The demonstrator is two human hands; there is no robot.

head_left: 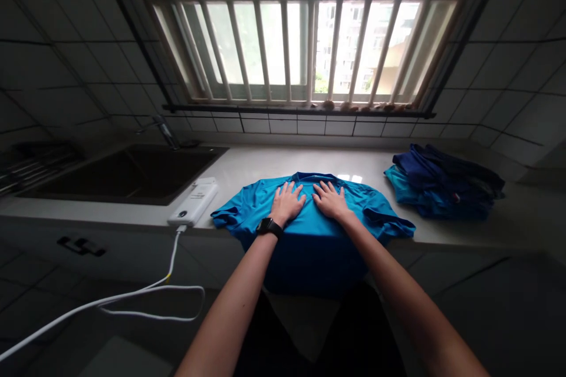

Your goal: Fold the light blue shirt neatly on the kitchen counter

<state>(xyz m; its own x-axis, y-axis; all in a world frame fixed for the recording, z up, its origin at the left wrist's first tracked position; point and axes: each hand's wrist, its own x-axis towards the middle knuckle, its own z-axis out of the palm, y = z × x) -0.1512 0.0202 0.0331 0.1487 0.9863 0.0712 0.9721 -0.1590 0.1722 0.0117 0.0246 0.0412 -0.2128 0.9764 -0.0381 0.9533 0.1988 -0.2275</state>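
In the center of the frame, a blue short-sleeved T-shirt [309,230] lies spread over the front edge of the pale table [254,159], its collar toward the window [309,41] and its lower part hanging down into shadow, where the hem is hard to make out. Both hands rest flat on it, palms down and fingers spread, gripping nothing: the left hand [288,203] just left of center, the right hand [331,200] beside it, well short of touching. They cover part of the chest, so any print beneath them cannot be seen. A black watch [269,227] circles the left wrist; its screen is unreadable.

At the right, a pile of blue and dark clothes [442,179] is too bunched to count. Left of the shirt lies a white power bank [193,203], its label too small to read; its white cable [172,265] runs out at the lower left edge. Farther left, the dark sink [216,156] has a dim interior, and the faucet [165,131] behind it is blurred.
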